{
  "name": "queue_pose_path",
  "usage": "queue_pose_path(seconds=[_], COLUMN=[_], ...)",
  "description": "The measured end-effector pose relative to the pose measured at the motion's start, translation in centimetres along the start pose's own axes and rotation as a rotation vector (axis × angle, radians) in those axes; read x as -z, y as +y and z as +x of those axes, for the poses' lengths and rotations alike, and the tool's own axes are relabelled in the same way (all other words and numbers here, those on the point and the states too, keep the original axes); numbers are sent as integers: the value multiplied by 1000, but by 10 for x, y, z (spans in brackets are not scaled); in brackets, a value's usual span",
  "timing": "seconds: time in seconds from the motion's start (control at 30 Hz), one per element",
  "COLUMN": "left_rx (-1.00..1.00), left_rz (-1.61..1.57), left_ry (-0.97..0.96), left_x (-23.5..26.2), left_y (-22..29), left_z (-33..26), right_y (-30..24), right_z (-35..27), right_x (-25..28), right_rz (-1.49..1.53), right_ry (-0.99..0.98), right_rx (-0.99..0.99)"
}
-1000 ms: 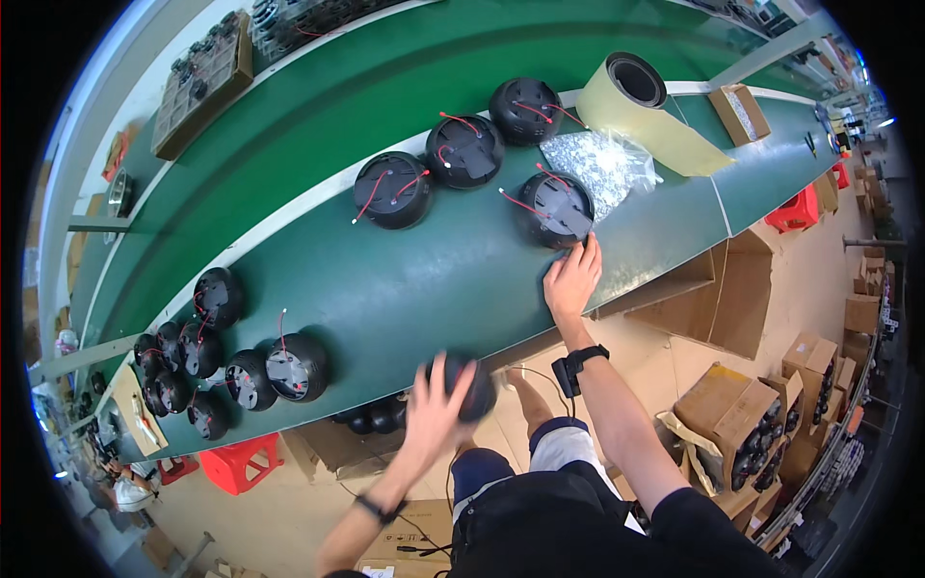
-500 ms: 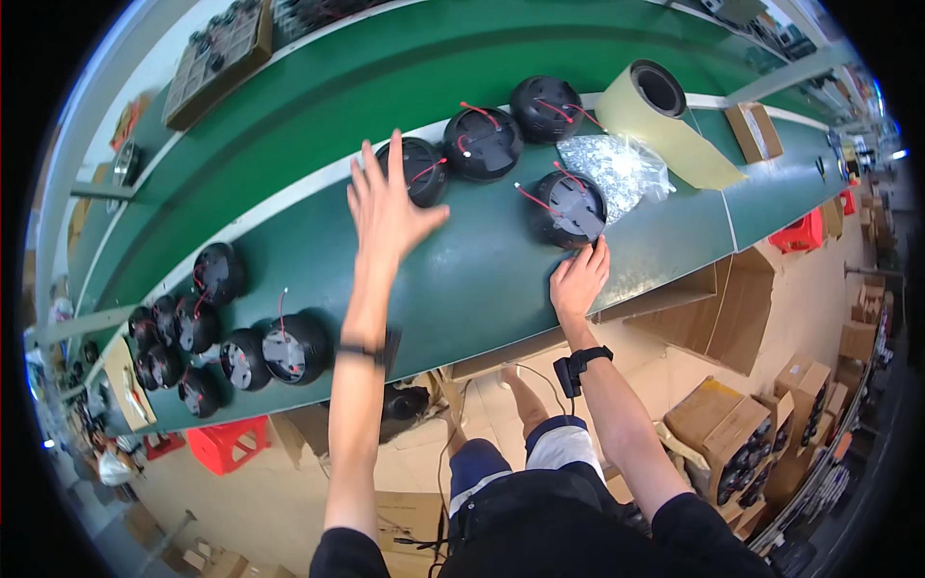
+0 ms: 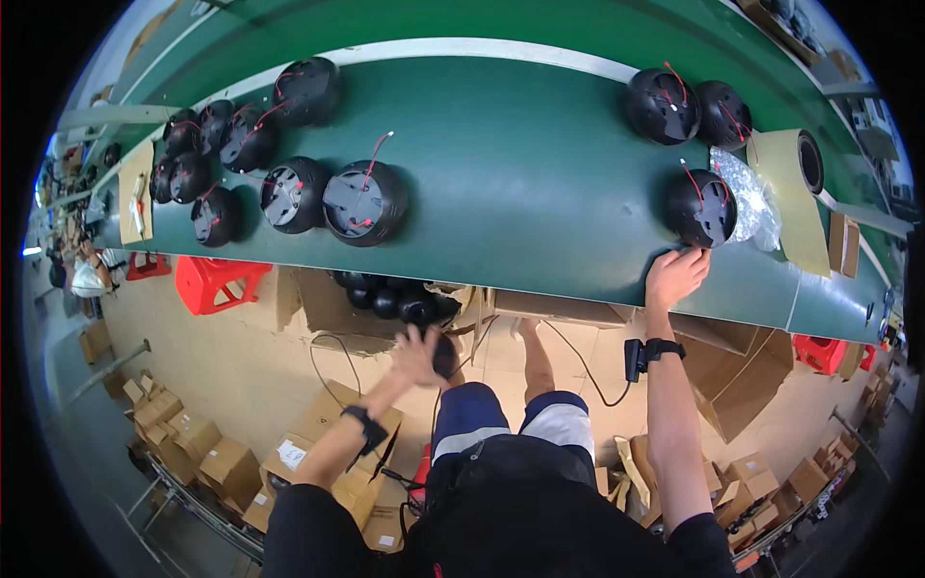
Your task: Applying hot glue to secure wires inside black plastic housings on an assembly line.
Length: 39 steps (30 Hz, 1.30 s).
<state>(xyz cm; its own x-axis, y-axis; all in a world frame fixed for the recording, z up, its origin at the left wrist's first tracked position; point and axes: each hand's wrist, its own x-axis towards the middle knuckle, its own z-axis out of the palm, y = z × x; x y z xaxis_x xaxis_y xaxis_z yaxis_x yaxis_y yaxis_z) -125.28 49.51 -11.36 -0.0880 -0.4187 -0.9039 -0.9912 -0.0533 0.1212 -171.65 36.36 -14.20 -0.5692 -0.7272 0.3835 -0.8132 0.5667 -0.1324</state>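
My left hand is below the bench edge, blurred by motion. A dark round housing shows between its fingers and thumb, mostly hidden by the hand. On the bench at right, my right hand has its bent fingers against the near rim of a black round housing with grey inside and red wires. Behind that stand two more black housings, one dome-shaped and one beside it. A clear plastic bubble bag lies against the right hand's housing.
Several similar housings cluster at the bench's left, the nearest to me a large housing. A roll of cream sheet lies at far right. Under the bench edge, an open carton holds black round parts. A red stool stands left; cartons line the floor.
My left hand has left the bench and come down toward me; the housing it was over is gone from that spot. The right hand stays at its housing. The view has turned left.
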Motion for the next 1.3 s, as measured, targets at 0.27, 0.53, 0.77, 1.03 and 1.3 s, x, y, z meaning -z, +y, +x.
queue_pose_path(seconds=[0.27, 0.53, 0.77, 1.03, 1.3], left_rx=[-209, -1085, -842, -59, -622], left_rz=[-265, -146, 18, 12, 75], left_ry=[-5, 509, 682, 98, 41], left_x=[55, 252, 227, 69, 94], left_y=[23, 345, 401, 28, 151], left_z=[120, -10, 50, -80, 27], right_y=[16, 0, -17, -21, 23], right_z=[9, 0, -3, 8, 7], right_x=[5, 5, 17, 22, 12], right_rz=[-44, 75, 195, 132, 38], right_ry=[-16, -99, -137, -138, -56], right_rx=[-32, -107, -142, -136, -124])
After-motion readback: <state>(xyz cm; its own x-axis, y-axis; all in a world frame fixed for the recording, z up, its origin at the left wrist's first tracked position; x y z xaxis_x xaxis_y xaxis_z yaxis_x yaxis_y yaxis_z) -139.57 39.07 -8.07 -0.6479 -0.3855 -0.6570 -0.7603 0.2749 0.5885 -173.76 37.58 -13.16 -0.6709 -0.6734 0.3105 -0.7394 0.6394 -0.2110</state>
